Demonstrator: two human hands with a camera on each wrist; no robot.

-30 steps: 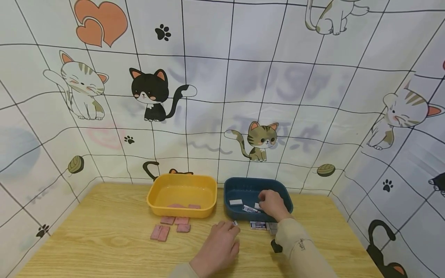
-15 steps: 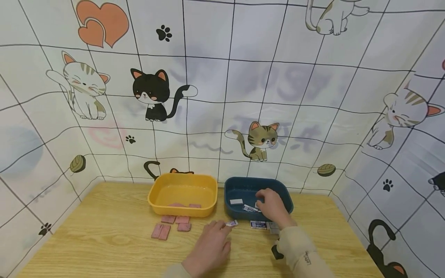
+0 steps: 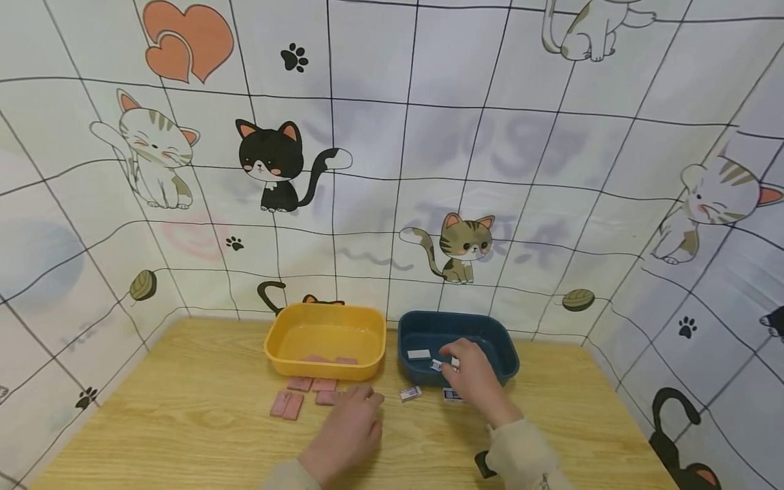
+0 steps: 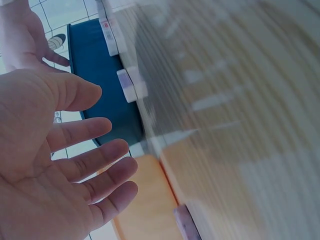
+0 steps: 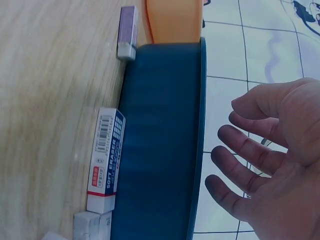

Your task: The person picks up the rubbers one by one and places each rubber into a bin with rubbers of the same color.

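My left hand (image 3: 349,425) hovers over the table just right of the pink blocks (image 3: 292,406), overlapping one in the head view. In the left wrist view its fingers are spread, holding nothing. My right hand (image 3: 480,381) is above the front rim of the blue bin (image 3: 508,367); in the right wrist view its fingers are loosely bent and hold nothing. White erasers (image 3: 419,354) lie in that bin. On the table before it are a small purple-and-white eraser (image 3: 410,393) and a boxed eraser labelled SOFT ERASER (image 5: 106,160), with paler blocks (image 5: 92,226) beside it.
The yellow bin (image 3: 326,372) stands left of the blue one, with pink blocks (image 3: 346,361) inside. Several pink blocks lie before it. Behind both bins hangs a white cloth (image 3: 367,170) printed with cats. A black object (image 3: 484,465) shows by the right sleeve.
My left hand has moved left, away from the small purple-and-white eraser, which now shows fully. My right hand has shifted slightly left and toward the front of the blue bin.
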